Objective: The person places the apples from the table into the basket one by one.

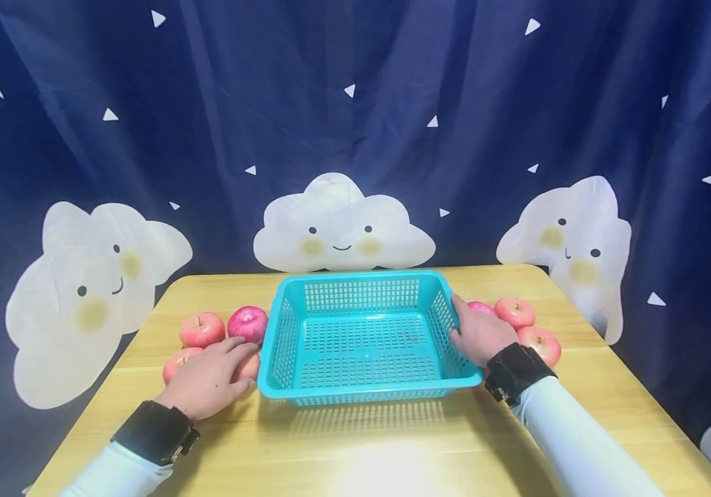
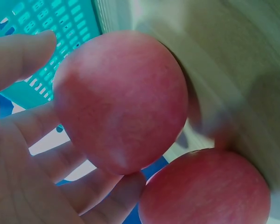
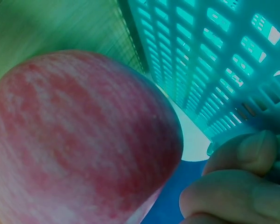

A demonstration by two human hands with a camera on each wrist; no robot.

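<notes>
My left hand (image 1: 209,379) reaches over a pale red apple (image 2: 121,100) beside the basket's left wall. In the left wrist view its fingers extend behind the apple, while the thumb stands apart from it. A second apple (image 2: 207,186) lies near the fingertips. My right hand (image 1: 484,335) grips the right rim of a turquoise mesh basket (image 1: 368,393), whose inside shows no contents. In the right wrist view, curled fingers (image 3: 233,193) are by the basket wall. A large striped apple (image 3: 79,140) is close to that wall, outside the basket.
Left of the basket are more apples (image 1: 202,329) and a darker magenta round item (image 1: 248,324). To the right lie apples (image 1: 514,313) and another magenta item (image 1: 481,307), partly hidden by my hand. A dark blue curtain (image 1: 330,138) hangs behind the wooden table (image 1: 343,449).
</notes>
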